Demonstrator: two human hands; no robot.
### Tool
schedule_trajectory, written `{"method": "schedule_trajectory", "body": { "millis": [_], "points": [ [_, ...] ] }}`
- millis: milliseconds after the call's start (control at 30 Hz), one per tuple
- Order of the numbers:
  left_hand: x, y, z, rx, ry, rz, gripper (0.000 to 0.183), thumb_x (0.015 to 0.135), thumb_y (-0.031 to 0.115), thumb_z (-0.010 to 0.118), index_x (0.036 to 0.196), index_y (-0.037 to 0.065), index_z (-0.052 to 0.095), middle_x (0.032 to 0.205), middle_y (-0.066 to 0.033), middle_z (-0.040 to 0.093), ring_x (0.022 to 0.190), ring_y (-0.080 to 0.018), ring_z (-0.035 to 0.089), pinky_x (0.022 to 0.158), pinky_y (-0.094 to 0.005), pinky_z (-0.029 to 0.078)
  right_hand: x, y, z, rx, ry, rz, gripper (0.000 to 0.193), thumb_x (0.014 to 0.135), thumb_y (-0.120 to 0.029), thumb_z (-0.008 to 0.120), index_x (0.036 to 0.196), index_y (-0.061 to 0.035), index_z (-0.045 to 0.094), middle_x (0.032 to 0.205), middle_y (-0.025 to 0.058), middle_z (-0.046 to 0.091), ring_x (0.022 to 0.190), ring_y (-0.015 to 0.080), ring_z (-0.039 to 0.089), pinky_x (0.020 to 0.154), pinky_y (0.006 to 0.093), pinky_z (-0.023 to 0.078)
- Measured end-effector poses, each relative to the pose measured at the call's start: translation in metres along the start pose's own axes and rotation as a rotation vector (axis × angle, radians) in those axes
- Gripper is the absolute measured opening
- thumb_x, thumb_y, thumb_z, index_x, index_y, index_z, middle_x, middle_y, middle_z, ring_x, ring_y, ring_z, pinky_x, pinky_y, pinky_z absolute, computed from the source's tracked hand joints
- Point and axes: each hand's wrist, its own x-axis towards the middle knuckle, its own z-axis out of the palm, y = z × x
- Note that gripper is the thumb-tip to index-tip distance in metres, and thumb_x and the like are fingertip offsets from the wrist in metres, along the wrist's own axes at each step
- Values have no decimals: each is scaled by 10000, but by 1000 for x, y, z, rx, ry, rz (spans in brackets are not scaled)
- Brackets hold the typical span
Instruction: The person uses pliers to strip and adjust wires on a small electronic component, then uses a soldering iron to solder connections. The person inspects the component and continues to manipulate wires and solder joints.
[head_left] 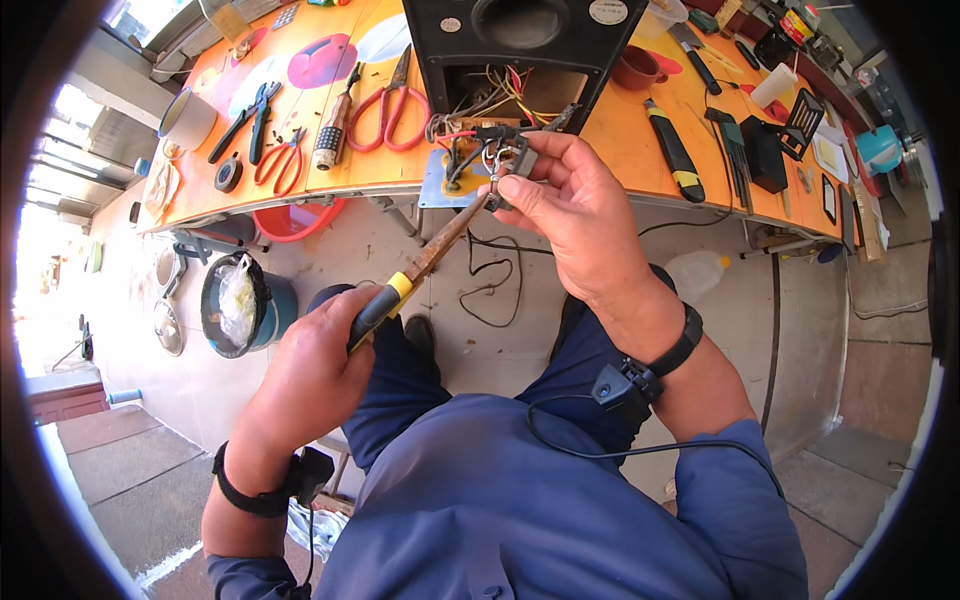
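Observation:
Needle-nose pliers [432, 258] with rusty jaws and dark-and-yellow grips are in my left hand [318, 365], its fingers wrapped round the handles. The jaw tips touch or nearly touch a small wired electronic part [510, 152]. My right hand [575, 205] pinches that part between thumb and fingers, just past the table's front edge. Red, black and white wires run from it toward a blue panel [433, 185] carrying electronic parts. Behind stands a black speaker cabinet [425, 40], with loose wires [515, 90] showing in its opening. Whether the jaws grip anything is too small to tell.
On the orange table [310, 190] lie red-handled scissors [388, 118], blue-handled pliers [262, 112], a screwdriver [335, 125], black tape [229, 176] and a yellow-black utility knife [673, 145]. A lined bucket [278, 300] and a trailing cable [518, 285] are on the floor.

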Motion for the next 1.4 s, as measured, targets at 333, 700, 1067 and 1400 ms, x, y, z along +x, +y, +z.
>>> {"method": "schedule_trajectory", "body": {
  "millis": [333,700,1067,1400],
  "points": [
    [-5,1,-15,-30,13,-106,424,920,-56,564,1338,8,602,976,-205,689,849,-339,704,792,-418,567,2,-5,1,36,-54,49,370,1005,-27,687,1324,13,504,1186,107,665,1044,155,710,833,274,633],
    [-4,-23,24,515,589,86,567,860,-104,605,1410,29,586,1250,-217,653,1109,-409,679,931,-466,561,-1,3,11,103,-14,11,353,1009,-36,684,1292,0,477,1154,105,654,1044,168,713,852,293,631],
    [2,-31,31,651,711,75,565,866,-111,602,1411,38,610,1322,-218,637,1171,-413,668,975,-471,558,0,11,16,146,5,-18,389,999,-27,700,1291,1,444,1159,104,625,1043,172,704,852,310,645],
    [6,-28,27,683,726,122,556,876,-98,602,1413,46,619,1311,-204,635,1153,-403,667,970,-466,555,-1,10,18,129,15,-24,385,1000,-18,694,1292,7,444,1156,108,634,1046,161,694,849,311,647]
  ]
}}
